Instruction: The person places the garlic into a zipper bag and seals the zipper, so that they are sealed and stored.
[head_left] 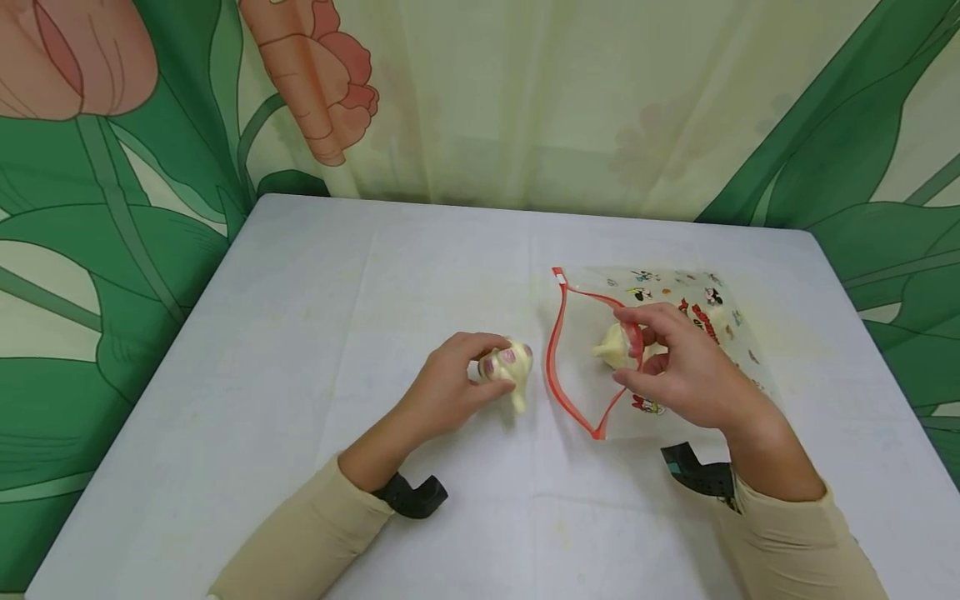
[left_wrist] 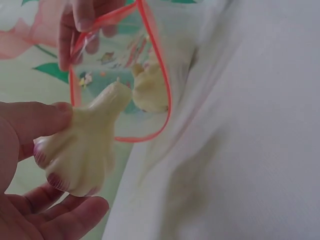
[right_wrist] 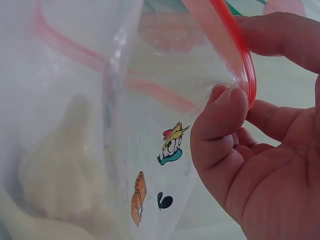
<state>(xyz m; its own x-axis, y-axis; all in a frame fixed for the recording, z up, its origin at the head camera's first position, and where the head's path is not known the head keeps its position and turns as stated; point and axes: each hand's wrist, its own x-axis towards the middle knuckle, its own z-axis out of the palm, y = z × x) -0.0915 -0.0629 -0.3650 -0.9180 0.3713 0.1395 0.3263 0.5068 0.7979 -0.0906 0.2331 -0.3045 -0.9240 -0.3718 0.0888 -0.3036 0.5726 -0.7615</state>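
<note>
My left hand (head_left: 450, 387) holds a pale garlic bulb (head_left: 512, 363) with purplish patches between thumb and fingers, just left of the bag mouth. In the left wrist view this bulb (left_wrist: 82, 142) has its stem pointing at the opening. A clear zip bag (head_left: 678, 287) with cartoon prints and a red rim lies on the table, mouth gaping leftward. My right hand (head_left: 686, 367) pinches the red rim (right_wrist: 245, 55) between thumb and fingers, lifting the upper side. Another garlic bulb (head_left: 613, 348) is inside the bag, blurred through the film in the right wrist view.
A white cloth covers the table (head_left: 315, 283). Behind its far edge hangs a pale curtain (head_left: 525, 100) with large green leaves and pink flowers. Black straps (head_left: 412, 497) sit at both wrists.
</note>
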